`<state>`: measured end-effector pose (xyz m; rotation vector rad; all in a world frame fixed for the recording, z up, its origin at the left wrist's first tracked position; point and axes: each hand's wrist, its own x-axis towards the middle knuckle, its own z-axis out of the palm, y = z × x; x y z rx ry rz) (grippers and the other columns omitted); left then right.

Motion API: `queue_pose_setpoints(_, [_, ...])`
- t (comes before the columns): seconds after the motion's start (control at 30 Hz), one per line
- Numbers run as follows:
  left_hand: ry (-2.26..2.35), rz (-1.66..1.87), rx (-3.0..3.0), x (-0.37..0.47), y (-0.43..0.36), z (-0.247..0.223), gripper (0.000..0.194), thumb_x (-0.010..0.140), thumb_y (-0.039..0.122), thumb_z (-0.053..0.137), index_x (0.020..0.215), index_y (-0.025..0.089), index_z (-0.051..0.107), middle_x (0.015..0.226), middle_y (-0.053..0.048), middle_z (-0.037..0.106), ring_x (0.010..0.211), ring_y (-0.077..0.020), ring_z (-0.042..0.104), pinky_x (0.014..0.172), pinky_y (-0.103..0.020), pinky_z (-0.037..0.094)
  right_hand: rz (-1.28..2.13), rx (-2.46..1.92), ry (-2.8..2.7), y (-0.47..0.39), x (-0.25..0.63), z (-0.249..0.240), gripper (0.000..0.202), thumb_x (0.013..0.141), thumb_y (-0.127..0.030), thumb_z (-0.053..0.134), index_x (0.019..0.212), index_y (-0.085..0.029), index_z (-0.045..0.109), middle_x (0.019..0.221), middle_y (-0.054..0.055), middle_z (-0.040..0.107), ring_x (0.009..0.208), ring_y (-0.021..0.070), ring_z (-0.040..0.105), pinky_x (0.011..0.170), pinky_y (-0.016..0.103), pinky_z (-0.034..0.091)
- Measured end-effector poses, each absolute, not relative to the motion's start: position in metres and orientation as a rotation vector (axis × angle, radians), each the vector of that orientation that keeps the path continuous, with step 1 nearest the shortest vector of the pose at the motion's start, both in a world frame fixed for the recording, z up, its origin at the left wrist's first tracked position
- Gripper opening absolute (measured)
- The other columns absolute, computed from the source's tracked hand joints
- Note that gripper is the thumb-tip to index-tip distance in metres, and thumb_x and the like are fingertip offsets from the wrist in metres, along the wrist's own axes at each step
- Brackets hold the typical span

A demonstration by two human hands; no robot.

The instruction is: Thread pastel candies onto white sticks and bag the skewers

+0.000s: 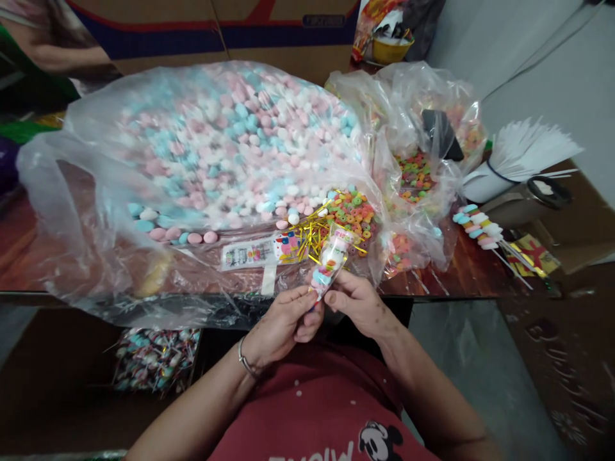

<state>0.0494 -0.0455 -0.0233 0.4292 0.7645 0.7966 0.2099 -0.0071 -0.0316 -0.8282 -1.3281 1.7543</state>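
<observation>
My left hand, with a bracelet at the wrist, is closed in a pinch at the lower end of a bagged marshmallow skewer. My right hand closes on the same skewer from the right, thumb and fingers near its lower part. Pink, white and blue sweets show through the clear printed bag; the stick's end is hidden by my fingers. Just beyond lie gold twist ties and colourful ring candies. A stack of printed clear bags lies left of the ties.
A large clear plastic bag of pink, white and blue marshmallows covers much of the table. Bags of ring candies, a container of white sticks and unwrapped marshmallow skewers are to the right. Below left, a box holds wrapped skewers. Another person's arm shows top left.
</observation>
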Motion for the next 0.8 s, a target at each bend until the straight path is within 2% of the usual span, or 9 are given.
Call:
queue_pose_setpoints(0.07, [0.754, 0.807, 0.424, 0.051, -0.046, -0.023, 0.038, 0.073, 0.044, 0.074, 0.07, 0.014, 0.051, 0.051, 0.007, 0.038, 0.04, -0.0015, 0.026, 0.04, -0.017, 0.014, 1.715, -0.897, -1.312, -0.011, 0.207, -0.038, 0.026, 0.08, -0.039, 0.069, 0.094, -0.017, 0.07, 0.089, 0.003, 0.068, 0.078, 0.013, 0.061, 0.075, 0.027, 0.052])
queue_pose_setpoints(0.13, [0.768, 0.816, 0.459, 0.053, -0.046, -0.025, 0.038, 0.073, 0.045, 0.075, 0.071, 0.013, 0.055, 0.05, 0.007, 0.039, 0.04, -0.0019, 0.027, 0.04, -0.017, 0.015, 1.656, -0.936, -1.256, -0.015, 0.203, -0.043, 0.023, 0.078, -0.037, 0.072, 0.089, -0.017, 0.071, 0.082, 0.001, 0.067, 0.075, 0.0124, 0.062, 0.075, 0.027, 0.052])
queue_pose_setpoints(0.27, [0.776, 0.899, 0.574, 0.053, -0.043, -0.027, 0.036, 0.076, 0.046, 0.069, 0.074, 0.011, 0.06, 0.058, 0.0, 0.053, 0.048, -0.0083, 0.045, 0.048, -0.022, 0.035, 1.783, -0.884, -1.124, -0.021, 0.195, -0.047, 0.024, 0.081, -0.038, 0.068, 0.093, -0.017, 0.066, 0.055, -0.006, 0.056, 0.043, 0.0085, 0.055, 0.047, 0.022, 0.048])
queue_pose_setpoints(0.37, [0.831, 0.953, 0.725, 0.051, -0.041, -0.029, 0.04, 0.084, 0.051, 0.058, 0.072, 0.013, 0.058, 0.064, -0.002, 0.056, 0.055, -0.0114, 0.049, 0.055, -0.025, 0.04, 1.798, -0.861, -1.08, -0.021, 0.19, -0.049, 0.024, 0.082, -0.039, 0.066, 0.09, -0.017, 0.064, 0.049, -0.008, 0.054, 0.038, 0.0094, 0.054, 0.042, 0.022, 0.046])
queue_pose_setpoints(0.43, [0.956, 0.948, 0.913, 0.049, -0.042, -0.031, 0.04, 0.088, 0.051, 0.052, 0.073, 0.014, 0.056, 0.063, 0.0, 0.052, 0.052, -0.0095, 0.044, 0.051, -0.023, 0.034, 1.738, -0.886, -1.084, -0.021, 0.186, -0.052, 0.024, 0.081, -0.04, 0.068, 0.087, -0.017, 0.064, 0.056, -0.005, 0.06, 0.045, 0.0111, 0.059, 0.048, 0.024, 0.05])
queue_pose_setpoints(0.5, [1.089, 0.946, 1.119, 0.048, -0.045, -0.033, 0.037, 0.091, 0.047, 0.049, 0.074, 0.015, 0.055, 0.061, 0.003, 0.047, 0.052, -0.0086, 0.038, 0.049, -0.022, 0.029, 1.624, -0.94, -1.104, -0.02, 0.184, -0.053, 0.023, 0.079, -0.039, 0.069, 0.086, -0.018, 0.066, 0.07, -0.001, 0.067, 0.06, 0.0132, 0.064, 0.06, 0.028, 0.055])
queue_pose_setpoints(0.63, [1.229, 1.023, 1.354, 0.045, -0.048, -0.036, 0.031, 0.092, 0.041, 0.05, 0.075, 0.016, 0.056, 0.063, 0.003, 0.045, 0.057, -0.0097, 0.037, 0.053, -0.023, 0.029, 1.376, -1.014, -1.368, -0.015, 0.189, -0.046, 0.02, 0.082, -0.035, 0.065, 0.092, -0.018, 0.069, 0.09, 0.002, 0.07, 0.085, 0.0167, 0.064, 0.082, 0.032, 0.052])
queue_pose_setpoints(0.73, [1.267, 1.019, 1.208, 0.041, -0.045, -0.038, 0.033, 0.091, 0.044, 0.051, 0.076, 0.016, 0.059, 0.061, 0.003, 0.042, 0.056, -0.0092, 0.034, 0.049, -0.023, 0.026, 1.125, -1.051, -1.705, 0.004, 0.207, -0.03, 0.026, 0.087, -0.032, 0.06, 0.108, -0.019, 0.065, 0.102, 0.005, 0.069, 0.093, 0.0185, 0.063, 0.085, 0.033, 0.05])
queue_pose_setpoints(0.8, [1.225, 1.041, 0.983, 0.038, -0.04, -0.037, 0.036, 0.087, 0.048, 0.056, 0.075, 0.015, 0.06, 0.06, 0.003, 0.042, 0.052, -0.0076, 0.031, 0.046, -0.022, 0.022, 0.728, -1.223, -1.834, 0.024, 0.223, -0.021, 0.033, 0.09, -0.027, 0.052, 0.12, -0.017, 0.058, 0.111, 0.009, 0.066, 0.098, 0.0202, 0.061, 0.088, 0.034, 0.049])
